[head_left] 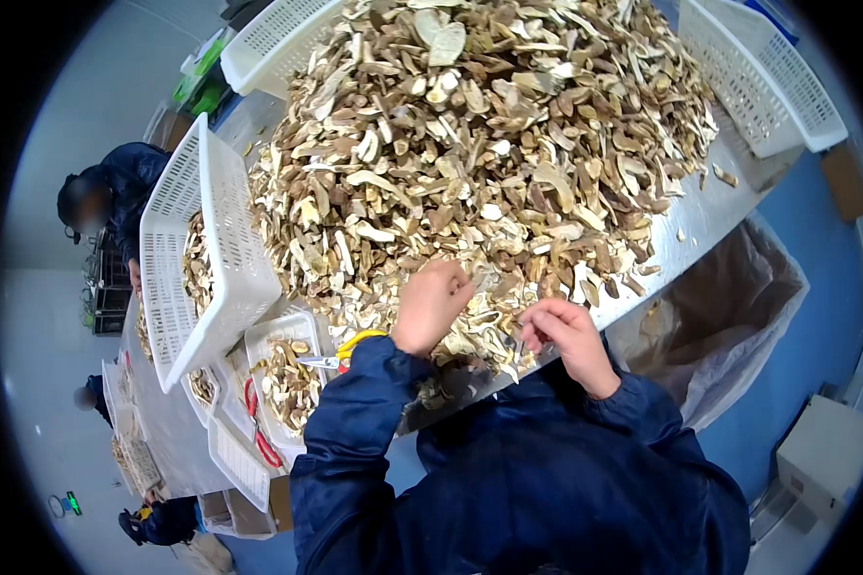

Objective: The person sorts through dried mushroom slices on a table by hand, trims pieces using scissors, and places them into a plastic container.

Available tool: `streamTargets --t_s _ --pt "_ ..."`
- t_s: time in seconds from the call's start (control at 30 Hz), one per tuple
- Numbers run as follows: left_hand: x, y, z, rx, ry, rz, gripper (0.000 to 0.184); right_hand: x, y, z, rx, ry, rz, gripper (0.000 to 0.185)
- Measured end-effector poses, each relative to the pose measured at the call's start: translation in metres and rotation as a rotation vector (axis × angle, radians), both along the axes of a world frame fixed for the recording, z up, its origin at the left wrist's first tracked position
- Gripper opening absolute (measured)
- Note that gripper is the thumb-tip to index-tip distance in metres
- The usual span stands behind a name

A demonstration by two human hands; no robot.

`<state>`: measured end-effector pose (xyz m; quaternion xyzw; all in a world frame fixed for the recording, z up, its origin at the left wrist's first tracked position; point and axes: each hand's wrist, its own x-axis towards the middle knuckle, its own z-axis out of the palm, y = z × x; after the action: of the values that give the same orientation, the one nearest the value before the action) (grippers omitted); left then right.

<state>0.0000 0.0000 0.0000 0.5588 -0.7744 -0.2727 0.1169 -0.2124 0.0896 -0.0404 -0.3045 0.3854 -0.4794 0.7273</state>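
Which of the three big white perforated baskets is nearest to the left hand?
The basket at the picture's middle left is nearest the left hand; the top-left basket and the top-right basket stand farther away.

A dark navy garment [556,479], smooth and faintly shiny, is worn loose, its long sleeves [350,422] wrinkled down to the cuffs [408,364], left hand [430,305] and right hand [577,347] bare.

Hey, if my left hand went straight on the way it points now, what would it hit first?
Most likely the pile of slices just ahead of your left hand, though this single view leaves its height above them unclear.
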Motion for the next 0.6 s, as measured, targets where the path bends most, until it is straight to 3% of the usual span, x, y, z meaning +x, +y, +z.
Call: streamTargets --t_s 0.07,0.1,0.2,0.23,0.33,0.5,0.6 --pt "0.021 0.009 0.026 0.15 0.1 0.049 0.022 0.026 0.001 0.006 0.007 0.023 0.054 0.018" --pt "-0.016 0.007 0.0 0.192 0.218 -0.002 0.024 -0.014 -0.003 0.005 0.008 0.199 0.031 0.018" --pt "-0.001 0.026 0.03 0.493 0.212 -0.014 0.022 0.014 -0.008 0.009 -0.231 0.329 -0.015 0.022" --pt "0.001 0.033 0.03 0.494 0.366 -0.134 0.021 0.013 -0.011 0.011 -0.31 0.391 0.02 0.02" --pt "-0.001 0.044 0.037 0.546 0.289 -0.176 0.017 0.013 -0.02 0.023 -0.497 0.512 0.122 0.013" --pt "-0.006 0.057 0.032 0.371 0.314 -0.204 0.018 0.018 -0.018 0.034 -0.479 0.579 0.187 0.005" --pt "-0.003 0.057 0.033 0.497 0.234 -0.208 0.02 0.017 -0.016 0.028 -0.429 0.533 0.271 0.004"
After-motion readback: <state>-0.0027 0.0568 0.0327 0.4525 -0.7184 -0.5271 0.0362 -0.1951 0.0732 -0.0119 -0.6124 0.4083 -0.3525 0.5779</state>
